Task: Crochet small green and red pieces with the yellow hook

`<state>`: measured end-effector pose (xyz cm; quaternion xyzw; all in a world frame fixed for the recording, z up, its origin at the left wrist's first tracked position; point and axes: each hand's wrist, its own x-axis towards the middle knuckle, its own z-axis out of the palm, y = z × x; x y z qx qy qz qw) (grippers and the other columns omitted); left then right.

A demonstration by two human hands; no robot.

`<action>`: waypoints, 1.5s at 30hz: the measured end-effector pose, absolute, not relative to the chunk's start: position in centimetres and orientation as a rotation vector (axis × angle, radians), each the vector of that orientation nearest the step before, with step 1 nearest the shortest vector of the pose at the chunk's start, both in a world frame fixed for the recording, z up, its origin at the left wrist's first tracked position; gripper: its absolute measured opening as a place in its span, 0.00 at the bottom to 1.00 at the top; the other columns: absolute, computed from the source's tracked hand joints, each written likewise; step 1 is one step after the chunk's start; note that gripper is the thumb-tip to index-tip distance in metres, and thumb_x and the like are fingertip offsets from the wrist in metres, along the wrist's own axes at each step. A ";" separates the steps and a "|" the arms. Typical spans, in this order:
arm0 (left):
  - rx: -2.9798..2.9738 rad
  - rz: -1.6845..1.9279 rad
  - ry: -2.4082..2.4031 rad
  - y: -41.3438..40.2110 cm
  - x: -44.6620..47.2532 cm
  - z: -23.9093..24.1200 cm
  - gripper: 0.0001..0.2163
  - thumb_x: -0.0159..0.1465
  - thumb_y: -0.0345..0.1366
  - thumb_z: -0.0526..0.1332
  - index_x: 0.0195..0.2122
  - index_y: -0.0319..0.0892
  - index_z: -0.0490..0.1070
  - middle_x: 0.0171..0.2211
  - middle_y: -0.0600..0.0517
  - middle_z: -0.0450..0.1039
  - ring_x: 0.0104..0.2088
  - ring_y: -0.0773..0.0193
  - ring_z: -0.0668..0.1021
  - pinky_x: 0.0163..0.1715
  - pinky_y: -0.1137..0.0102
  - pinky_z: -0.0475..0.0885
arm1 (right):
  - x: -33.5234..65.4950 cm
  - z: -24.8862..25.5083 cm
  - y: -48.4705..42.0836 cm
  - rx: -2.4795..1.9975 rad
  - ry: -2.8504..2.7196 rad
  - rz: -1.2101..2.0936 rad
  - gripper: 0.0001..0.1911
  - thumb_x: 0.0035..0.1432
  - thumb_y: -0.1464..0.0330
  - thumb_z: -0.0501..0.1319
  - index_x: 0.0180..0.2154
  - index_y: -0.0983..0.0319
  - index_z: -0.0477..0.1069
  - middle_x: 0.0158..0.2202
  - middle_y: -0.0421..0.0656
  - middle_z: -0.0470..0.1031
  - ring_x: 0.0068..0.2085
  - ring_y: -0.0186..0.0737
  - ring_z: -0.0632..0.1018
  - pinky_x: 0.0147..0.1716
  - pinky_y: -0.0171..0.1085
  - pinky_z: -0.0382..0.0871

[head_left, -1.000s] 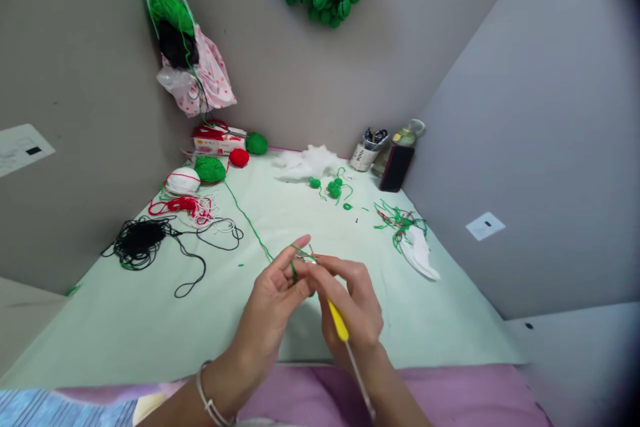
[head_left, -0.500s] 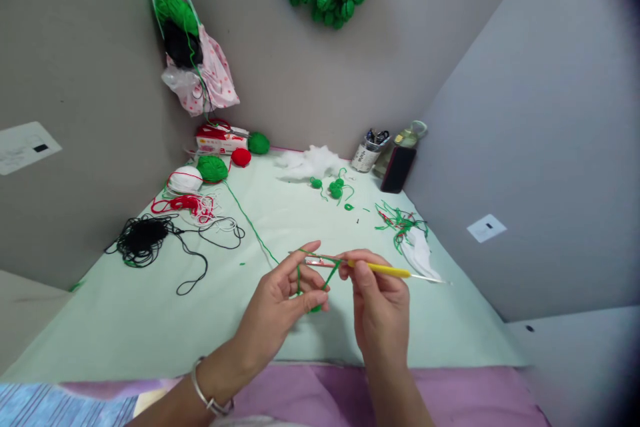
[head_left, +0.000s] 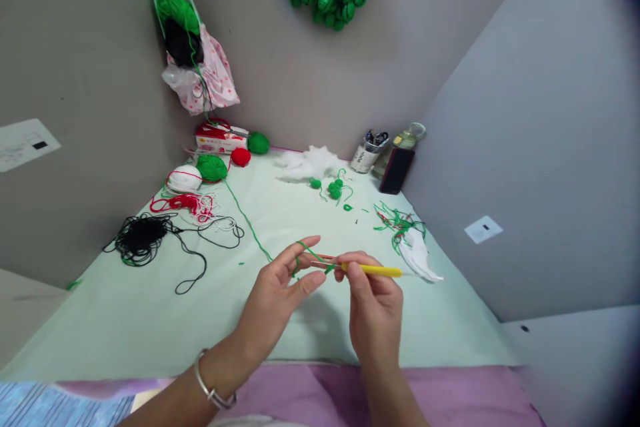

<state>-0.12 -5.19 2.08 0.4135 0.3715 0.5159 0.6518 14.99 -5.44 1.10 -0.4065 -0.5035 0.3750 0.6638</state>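
My right hand (head_left: 373, 303) pinches a crochet hook with a yellow handle (head_left: 373, 271), held level with its tip pointing left. My left hand (head_left: 281, 290) has green yarn (head_left: 306, 252) wound over the raised forefinger, and its thumb and fingers pinch the small green stitches at the hook's tip. The green strand (head_left: 247, 221) runs back across the pale green table (head_left: 125, 320) to a green yarn ball (head_left: 211, 167). A metal bracelet (head_left: 210, 390) sits on my left wrist.
A black yarn tangle (head_left: 140, 239), red and white strands (head_left: 193, 207), a white ball (head_left: 183, 179), a red ball (head_left: 241, 157) and a box (head_left: 220, 140) lie at the left. White stuffing (head_left: 310, 161), small green crocheted pieces (head_left: 334, 189), a cup (head_left: 367, 152), a dark phone (head_left: 397, 170) and yarn scraps (head_left: 405, 227) lie right. Walls enclose three sides.
The hook swung from pointing down toward me to lying level, handle to the right. A wide green loop stretched between hook and left hand, then drew in as the hands closed together.
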 end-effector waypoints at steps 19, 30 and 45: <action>0.595 1.181 0.700 -5.3 0.2 2.3 0.27 0.58 0.33 0.77 0.60 0.44 0.77 0.31 0.56 0.77 0.35 0.68 0.75 0.46 0.72 0.70 | 15.1 1.5 -6.6 -0.893 -1.381 0.506 0.13 0.70 0.74 0.58 0.42 0.56 0.81 0.35 0.43 0.80 0.31 0.38 0.78 0.30 0.39 0.75; 0.597 1.111 0.703 -5.2 -0.3 3.0 0.26 0.57 0.35 0.77 0.57 0.44 0.79 0.35 0.53 0.77 0.37 0.66 0.76 0.45 0.69 0.70 | 15.7 1.4 -6.0 -0.860 -1.227 0.744 0.10 0.70 0.67 0.62 0.39 0.56 0.83 0.34 0.43 0.80 0.32 0.39 0.76 0.31 0.40 0.72; 1.240 0.948 0.942 -4.7 -0.8 1.3 0.30 0.56 0.34 0.75 0.61 0.49 0.77 0.43 0.51 0.82 0.53 0.52 0.78 0.56 0.62 0.69 | 16.3 1.4 -3.6 -0.837 -0.725 1.269 0.14 0.52 0.57 0.77 0.33 0.59 0.82 0.34 0.41 0.77 0.30 0.32 0.73 0.31 0.33 0.71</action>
